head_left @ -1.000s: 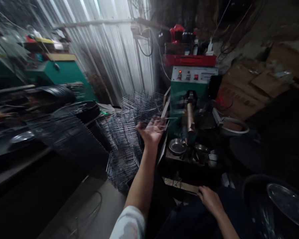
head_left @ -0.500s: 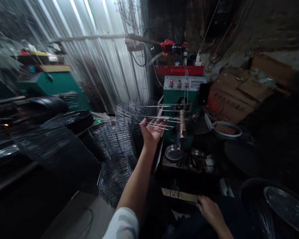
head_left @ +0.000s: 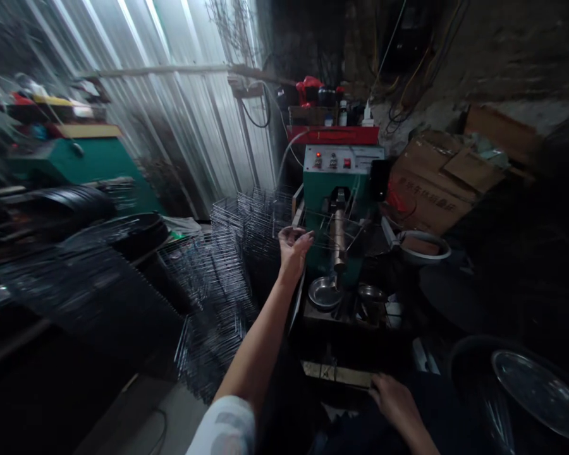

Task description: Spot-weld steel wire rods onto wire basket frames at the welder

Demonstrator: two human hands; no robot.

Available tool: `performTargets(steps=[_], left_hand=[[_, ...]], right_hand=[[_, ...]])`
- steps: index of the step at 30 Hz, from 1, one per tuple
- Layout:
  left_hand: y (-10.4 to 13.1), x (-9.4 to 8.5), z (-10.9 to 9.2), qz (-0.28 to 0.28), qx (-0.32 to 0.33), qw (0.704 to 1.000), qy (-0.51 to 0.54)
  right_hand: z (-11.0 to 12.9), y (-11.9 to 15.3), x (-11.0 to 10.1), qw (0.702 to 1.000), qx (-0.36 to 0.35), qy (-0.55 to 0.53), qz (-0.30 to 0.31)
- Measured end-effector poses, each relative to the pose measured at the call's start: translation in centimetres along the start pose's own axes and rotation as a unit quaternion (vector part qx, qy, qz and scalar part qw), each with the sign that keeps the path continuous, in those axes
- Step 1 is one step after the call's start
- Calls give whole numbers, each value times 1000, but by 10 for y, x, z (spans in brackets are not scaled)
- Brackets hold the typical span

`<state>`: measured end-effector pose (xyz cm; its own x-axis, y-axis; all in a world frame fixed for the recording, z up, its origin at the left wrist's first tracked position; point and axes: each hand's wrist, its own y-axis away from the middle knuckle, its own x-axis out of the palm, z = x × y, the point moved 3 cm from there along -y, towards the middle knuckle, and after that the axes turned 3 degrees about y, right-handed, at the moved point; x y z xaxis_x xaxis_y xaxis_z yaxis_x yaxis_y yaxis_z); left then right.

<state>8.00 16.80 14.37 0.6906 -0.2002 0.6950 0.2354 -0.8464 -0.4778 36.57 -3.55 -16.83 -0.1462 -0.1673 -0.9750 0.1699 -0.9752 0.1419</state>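
My left hand (head_left: pixel 294 248) is stretched forward, its fingers closed on the near side of a thin wire rack (head_left: pixel 323 222). The rack's wires reach right, across the front of the green machine (head_left: pixel 315 189) and around its copper-coloured horizontal arm (head_left: pixel 338 237); whether they touch the arm I cannot tell. To the left of that hand rise stacks of similar wire racks (head_left: pixel 227 253). Lower right, my right hand (head_left: pixel 394 401) has its fingers curled over the right end of a pale wooden bar (head_left: pixel 339 374); its palm side is hidden.
Under the machine's arm sits a round metal dish (head_left: pixel 323 294), with a second dish (head_left: pixel 372 293) beside it. A white-rimmed basin (head_left: pixel 424 248) and cardboard boxes (head_left: pixel 436 183) stand at right. A large oval metal tray (head_left: pixel 535 392) lies lower right; dark pans (head_left: pixel 71 205) are at left.
My left hand has shifted a little right, towards the machine, and the rack in it has turned, its wires now slanting around the arm. My right hand stays on the wooden bar.
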Motion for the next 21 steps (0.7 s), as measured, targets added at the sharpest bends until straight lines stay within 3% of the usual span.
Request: performTargets(steps=[6,10,13,15,18,21], left_hand=[[-15,12,-1,23,109,994,1],[-15,0,13,8,51,996,-67],[-11,-8,6,0,75,996,-56],[-7,-8,3,-3,87,995,-50],[-5,-2,13,-7,57,997,-61],[-6,-5,8,-45,56,995,-69]], right_hand=[[2,0,-1,1000,7,-2,-12],[3,-1,-2,1000,7,7,12],[3,-1,-1,1000,14,2,12],[3,-1,0,1000,25,-5,9],[4,-4,-1,1000,22,-17,8],[5,-7,-3,1000,1,-19,4]])
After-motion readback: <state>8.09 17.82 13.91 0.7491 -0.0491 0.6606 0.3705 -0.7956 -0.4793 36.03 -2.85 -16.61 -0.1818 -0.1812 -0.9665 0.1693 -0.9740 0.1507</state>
